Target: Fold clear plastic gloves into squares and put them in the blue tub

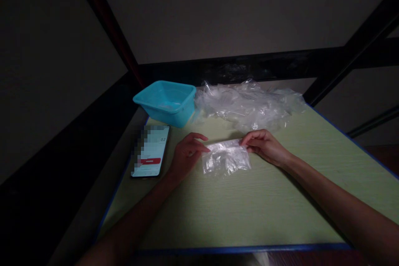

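A small clear plastic bag is in front of me above the middle of the light green table. My right hand pinches its upper right corner between thumb and fingers. At its upper left corner is my left hand, with the index finger and thumb apart and a fingertip touching the bag's edge. A heap of crumpled clear plastic bags lies behind my hands, toward the back edge.
A blue plastic basket stands at the back left, with something clear inside. Nearer, at the left edge, lies a phone with a lit screen. Behind the table is a wall with dark bars.
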Demonstrator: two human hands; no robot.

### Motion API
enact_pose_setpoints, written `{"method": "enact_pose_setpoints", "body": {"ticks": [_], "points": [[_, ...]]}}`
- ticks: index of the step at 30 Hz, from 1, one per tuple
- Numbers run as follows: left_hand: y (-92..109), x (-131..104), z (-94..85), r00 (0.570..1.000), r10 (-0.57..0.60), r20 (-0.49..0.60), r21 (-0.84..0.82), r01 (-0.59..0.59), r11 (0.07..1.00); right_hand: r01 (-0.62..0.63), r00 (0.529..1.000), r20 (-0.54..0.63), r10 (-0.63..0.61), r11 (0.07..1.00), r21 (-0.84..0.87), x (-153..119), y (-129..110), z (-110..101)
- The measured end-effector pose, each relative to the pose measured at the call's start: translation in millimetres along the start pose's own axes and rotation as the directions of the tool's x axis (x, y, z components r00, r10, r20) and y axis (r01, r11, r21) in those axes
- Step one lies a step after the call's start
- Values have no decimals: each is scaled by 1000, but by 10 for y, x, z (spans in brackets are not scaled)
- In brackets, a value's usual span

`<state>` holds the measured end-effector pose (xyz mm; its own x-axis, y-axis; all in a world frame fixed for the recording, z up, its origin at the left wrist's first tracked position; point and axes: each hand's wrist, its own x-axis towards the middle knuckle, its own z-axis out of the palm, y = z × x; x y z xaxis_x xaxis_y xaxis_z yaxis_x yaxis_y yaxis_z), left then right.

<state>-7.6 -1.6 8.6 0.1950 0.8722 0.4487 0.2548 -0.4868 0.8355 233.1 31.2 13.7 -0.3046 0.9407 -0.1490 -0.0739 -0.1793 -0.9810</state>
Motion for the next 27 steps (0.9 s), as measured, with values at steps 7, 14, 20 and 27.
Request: {"method": "enact_pose_setpoints", "body": {"ticks": [7, 14, 20, 27], "points": [[-11, -16, -91, 982, -59, 181, -190, 93, 977, 48, 996, -69, -49, 999, -19, -21, 2, 45], [-57, 60, -100, 877, -424, 226, -356, 480, 802, 201, 979, -15, -205, 971, -126, -39, 21, 86], [171, 103, 55, 816, -490, 306, -54, 529, 847, 197, 972, 149, -180, 975, -106, -134, 0, 190], [201, 44, 161, 718, -525, 457, 39, 573, 818, 187, 953, 257, -159, 978, -92, -174, 26, 279]]}}
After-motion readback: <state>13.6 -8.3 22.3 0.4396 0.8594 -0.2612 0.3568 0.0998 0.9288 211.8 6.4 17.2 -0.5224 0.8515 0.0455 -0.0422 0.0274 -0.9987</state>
